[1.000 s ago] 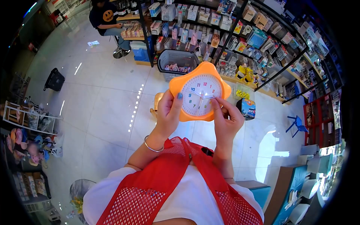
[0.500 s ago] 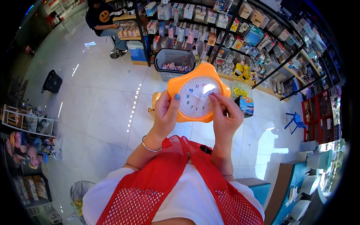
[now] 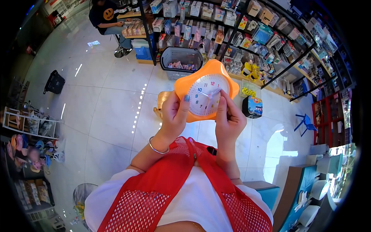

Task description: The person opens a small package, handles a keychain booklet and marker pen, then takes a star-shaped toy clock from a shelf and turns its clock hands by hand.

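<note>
An orange star-shaped clock (image 3: 181,87) with a white numbered dial faces me, tilted slightly, in the middle of the head view. My left hand (image 3: 174,112) grips its left edge, thumb resting on the front over the rim of the dial. At the dial's right side, between the 1 and the 5, is my right hand (image 3: 230,115), thumb and forefinger pinched together. A pale sliver shows by those fingertips; whether it is a clock hand or a thin film I cannot tell. The right fingers cover part of the numbers.
A grey basket (image 3: 181,54) with small packets stands on the floor before shelves (image 3: 216,23) of packaged goods. A gold stool (image 3: 162,101) is behind my left hand, a dark printed box (image 3: 253,107) to the right. A seated person (image 3: 106,19) is at the upper left.
The clock has risen slightly and shifted a little right with my left hand. The bright glare by the 12 has gone. My right fingertips have moved slightly up and remain pinched.
</note>
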Tool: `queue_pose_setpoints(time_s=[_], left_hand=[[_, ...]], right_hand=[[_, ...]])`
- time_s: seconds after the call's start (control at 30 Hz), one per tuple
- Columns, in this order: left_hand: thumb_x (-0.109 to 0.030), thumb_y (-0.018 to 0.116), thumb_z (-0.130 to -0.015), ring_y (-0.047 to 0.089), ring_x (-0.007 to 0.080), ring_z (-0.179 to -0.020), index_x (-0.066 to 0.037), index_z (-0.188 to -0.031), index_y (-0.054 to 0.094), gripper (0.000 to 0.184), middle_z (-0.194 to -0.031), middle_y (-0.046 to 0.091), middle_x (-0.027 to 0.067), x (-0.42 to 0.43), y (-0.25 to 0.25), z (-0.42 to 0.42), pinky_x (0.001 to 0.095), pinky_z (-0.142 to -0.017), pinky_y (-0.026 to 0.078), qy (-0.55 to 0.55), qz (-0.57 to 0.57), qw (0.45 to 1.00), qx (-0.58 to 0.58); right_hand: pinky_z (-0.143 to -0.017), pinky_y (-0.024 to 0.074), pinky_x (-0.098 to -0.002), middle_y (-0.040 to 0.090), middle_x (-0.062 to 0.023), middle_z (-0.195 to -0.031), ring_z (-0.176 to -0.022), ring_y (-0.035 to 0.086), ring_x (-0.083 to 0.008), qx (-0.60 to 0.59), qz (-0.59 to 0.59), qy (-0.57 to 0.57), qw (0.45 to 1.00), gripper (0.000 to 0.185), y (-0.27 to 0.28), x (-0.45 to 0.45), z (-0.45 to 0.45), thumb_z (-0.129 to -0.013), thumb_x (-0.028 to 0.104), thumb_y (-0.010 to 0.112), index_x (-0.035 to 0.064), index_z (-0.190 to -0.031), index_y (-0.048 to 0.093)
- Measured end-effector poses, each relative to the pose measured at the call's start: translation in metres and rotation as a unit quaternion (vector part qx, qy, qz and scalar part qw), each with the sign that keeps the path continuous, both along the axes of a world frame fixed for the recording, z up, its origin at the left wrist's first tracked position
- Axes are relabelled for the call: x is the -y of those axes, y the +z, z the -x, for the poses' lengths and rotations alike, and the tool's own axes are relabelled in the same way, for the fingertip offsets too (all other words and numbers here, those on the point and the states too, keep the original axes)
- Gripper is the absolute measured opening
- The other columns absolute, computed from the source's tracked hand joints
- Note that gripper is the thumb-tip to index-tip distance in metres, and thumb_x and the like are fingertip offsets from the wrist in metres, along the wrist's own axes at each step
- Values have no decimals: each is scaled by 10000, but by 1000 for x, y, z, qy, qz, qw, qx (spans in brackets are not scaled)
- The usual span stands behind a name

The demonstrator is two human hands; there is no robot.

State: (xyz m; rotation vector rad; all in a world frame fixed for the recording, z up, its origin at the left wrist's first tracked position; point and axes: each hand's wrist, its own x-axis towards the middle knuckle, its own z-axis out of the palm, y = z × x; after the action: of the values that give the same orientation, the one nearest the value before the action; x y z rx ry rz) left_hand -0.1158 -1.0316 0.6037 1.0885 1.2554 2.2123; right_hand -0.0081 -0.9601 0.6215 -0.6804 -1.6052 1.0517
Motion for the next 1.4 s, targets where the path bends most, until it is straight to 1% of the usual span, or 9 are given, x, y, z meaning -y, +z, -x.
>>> queue_pose_setpoints(time_s=[0.1, 0.3, 0.5, 0.67, 0.8, 1.1, 1.2, 1.3, 1.4], left_hand=[[-218, 452, -951, 516, 41, -792, 11, -1101, 488, 276, -922, 553, 32, 1, -2, -2, 185, -669, 428, 11, 5, 1000, -7], [-206, 457, -948, 515, 39, -771, 10, -1086, 490, 258, -910, 552, 31, 1, -4, -2, 179, -642, 423, 23, 0, 1000, -13], [-198, 465, -944, 521, 44, -751, 15, -1077, 490, 252, -895, 556, 32, 2, -2, -5, 181, -625, 427, 16, 2, 1000, 7], [-191, 472, -940, 534, 52, -763, 27, -1058, 496, 249, -886, 565, 43, 4, -8, -2, 195, -638, 442, 5, 31, 999, -26], [-190, 471, -940, 536, 53, -755, 32, -1045, 502, 247, -879, 568, 47, 2, -9, -3, 197, -626, 442, 14, 26, 999, -33], [-191, 451, -948, 543, 55, -782, 15, -1066, 483, 240, -926, 572, 51, -1, -1, -4, 196, -644, 452, 27, 6, 999, -25], [-195, 447, -950, 549, 55, -789, 12, -1072, 481, 243, -935, 575, 52, -1, -5, -1, 193, -650, 454, 30, 6, 999, -10], [-201, 441, -953, 551, 62, -831, 8, -1094, 480, 256, -970, 576, 56, -2, -5, 2, 199, -692, 455, 32, 13, 999, 2], [-214, 429, -959, 548, 72, -905, 0, -1136, 476, 282, -1030, 576, 61, -1, -6, 5, 212, -770, 455, 32, 16, 999, 3]], right_hand=[[-436, 310, -160, 551, 46, -672, -488, 388, 7, 14, 48, 39, 998, 252, 2, 3, -1, -900, 73, 538, -23, -1126, 592], [-391, 227, -173, 424, 83, -534, -418, 298, 8, -59, 174, 109, 977, 285, 12, 7, 0, -924, 99, 489, -22, -1174, 555], [-436, 267, -159, 457, 63, -562, -461, 357, 3, -102, 250, 232, 934, 259, 14, 0, -5, -926, 83, 478, -21, -1151, 555], [-446, 315, -180, 503, 18, -577, -476, 409, -22, 5, 106, 158, 982, 173, 9, 6, 3, -917, 68, 484, 8, -1048, 579], [-468, 389, -222, 528, -38, -579, -487, 475, -62, 81, 15, 127, 988, 131, 9, 10, 3, -878, 29, 508, 36, -985, 584], [-494, 448, -265, 583, -95, -614, -499, 566, -194, 123, -108, 108, 981, 169, 5, 11, 1, -776, -6, 559, 58, -904, 649], [-494, 452, -278, 585, -97, -617, -512, 575, -204, 101, -129, 110, 980, 217, -2, 9, 1, -749, -16, 578, 81, -921, 669], [-540, 452, -223, 643, -119, -692, -569, 586, -115, 140, -167, 120, 968, 259, -2, 7, -2, -764, -84, 521, 21, -941, 677], [-481, 442, -280, 572, -88, -602, -504, 562, -204, 127, -187, 108, 968, 277, -6, 5, -1, -718, -34, 589, 98, -945, 678]])
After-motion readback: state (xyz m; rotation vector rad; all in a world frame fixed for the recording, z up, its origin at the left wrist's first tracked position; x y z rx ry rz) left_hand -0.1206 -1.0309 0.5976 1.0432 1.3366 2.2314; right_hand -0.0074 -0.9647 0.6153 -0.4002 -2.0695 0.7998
